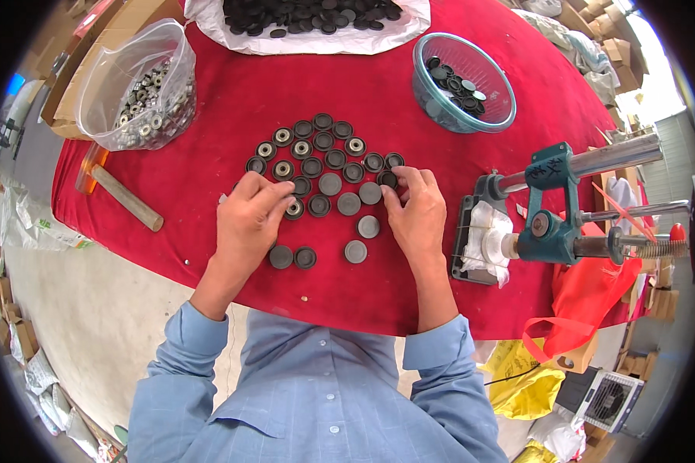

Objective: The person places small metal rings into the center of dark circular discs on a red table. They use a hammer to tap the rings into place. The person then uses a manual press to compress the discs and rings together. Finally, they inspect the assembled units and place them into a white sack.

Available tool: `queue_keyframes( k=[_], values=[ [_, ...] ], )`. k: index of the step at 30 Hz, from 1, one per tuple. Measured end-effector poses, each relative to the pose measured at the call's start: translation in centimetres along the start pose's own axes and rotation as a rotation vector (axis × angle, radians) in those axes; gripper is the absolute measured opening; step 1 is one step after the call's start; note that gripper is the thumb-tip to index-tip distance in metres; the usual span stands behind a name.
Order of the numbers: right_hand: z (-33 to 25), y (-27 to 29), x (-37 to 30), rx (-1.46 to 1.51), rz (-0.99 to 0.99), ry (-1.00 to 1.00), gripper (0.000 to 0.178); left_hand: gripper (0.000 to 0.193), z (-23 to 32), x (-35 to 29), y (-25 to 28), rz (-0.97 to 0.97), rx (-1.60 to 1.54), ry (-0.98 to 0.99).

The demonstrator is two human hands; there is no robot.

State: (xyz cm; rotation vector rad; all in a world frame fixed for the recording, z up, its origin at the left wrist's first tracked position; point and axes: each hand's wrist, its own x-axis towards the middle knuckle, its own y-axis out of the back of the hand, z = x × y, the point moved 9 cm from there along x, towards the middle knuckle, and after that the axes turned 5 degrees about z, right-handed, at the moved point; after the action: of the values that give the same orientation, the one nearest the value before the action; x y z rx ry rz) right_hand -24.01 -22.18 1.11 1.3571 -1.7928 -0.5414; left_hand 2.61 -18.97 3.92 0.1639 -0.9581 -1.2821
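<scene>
Round black plastic caps (334, 159) lie in a loose cluster on the red cloth (208, 185). Several hold a metal bearing (302, 147) in the middle; others show a hollow inside or a flat grey-black top (349, 204). My left hand (247, 220) is at the cluster's left edge, thumb and fingers pinched together beside a cap with a bearing (294, 207). Whatever the pinch holds is hidden. My right hand (418, 212) is at the right edge, thumb and forefinger closed around a black cap (388, 179).
A clear bag of bearings (143, 100) stands far left, near a hammer (127, 197). Black caps fill a white sack (309, 42) at the back and a teal basket (465, 119) at back right. A green hand press (544, 216) stands right, beside a red bag (594, 289).
</scene>
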Motion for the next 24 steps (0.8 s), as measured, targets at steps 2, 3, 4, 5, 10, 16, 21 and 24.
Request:
queue_keyframes(
  k=[2,3,4,5,10,16,21,24],
  values=[
    [-0.2,0.1,0.1,0.052,-0.002,-0.03,0.033,0.028,0.2,-0.6,-0.6,-0.053,0.056,-0.023],
    [-0.2,0.3,0.1,0.074,-0.001,-0.047,0.032,0.027,0.6,-0.8,-0.7,-0.053,0.058,-0.053],
    [0.0,0.3,0.1,0.105,-0.003,-0.061,0.031,0.026,0.9,-0.9,-0.8,-0.053,0.059,-0.083],
    [0.1,0.2,0.1,0.139,-0.007,-0.071,0.03,0.025,1.2,-1.1,-0.8,-0.051,0.064,-0.111],
    [0.5,0.3,0.1,0.373,0.032,-0.143,0.032,0.023,2.4,-1.8,-0.4,-0.067,0.134,-0.22],
    [-1.6,1.8,1.7,0.338,0.097,-0.01,0.027,0.024,2.4,-2.4,-0.4,-0.05,0.147,-0.235],
    [-4.1,1.2,3.7,0.321,0.092,0.125,0.021,0.023,2.7,-2.0,-1.1,-0.112,0.17,-0.285],
    [-4.9,0.0,5.1,0.307,0.092,0.174,0.019,0.023,2.1,-1.3,-1.3,-0.175,0.099,-0.249]
  ],
)
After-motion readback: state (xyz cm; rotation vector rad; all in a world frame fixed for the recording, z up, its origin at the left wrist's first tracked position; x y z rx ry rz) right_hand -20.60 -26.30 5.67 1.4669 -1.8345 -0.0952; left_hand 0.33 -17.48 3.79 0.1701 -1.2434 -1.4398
